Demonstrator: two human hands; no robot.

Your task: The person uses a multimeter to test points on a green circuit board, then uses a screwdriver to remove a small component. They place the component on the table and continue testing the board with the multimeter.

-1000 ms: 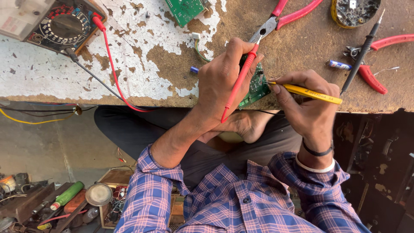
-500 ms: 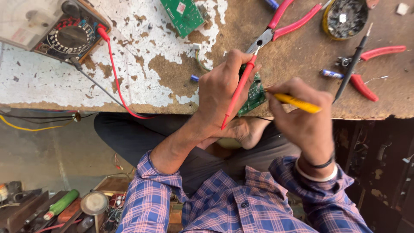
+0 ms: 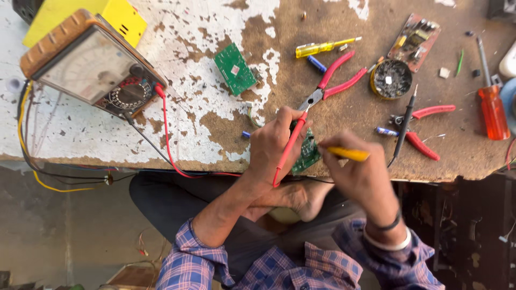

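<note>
Multimeter point(image 3: 94, 70) left of circuit board point(image 3: 235, 69), pliers point(image 3: 334, 81) right.

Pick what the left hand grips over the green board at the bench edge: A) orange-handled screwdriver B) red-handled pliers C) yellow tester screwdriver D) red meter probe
D: the left hand is closed around the red probe, whose red lead runs back to the analog meter; the red-handled pliers lie untouched on the bench.
</note>
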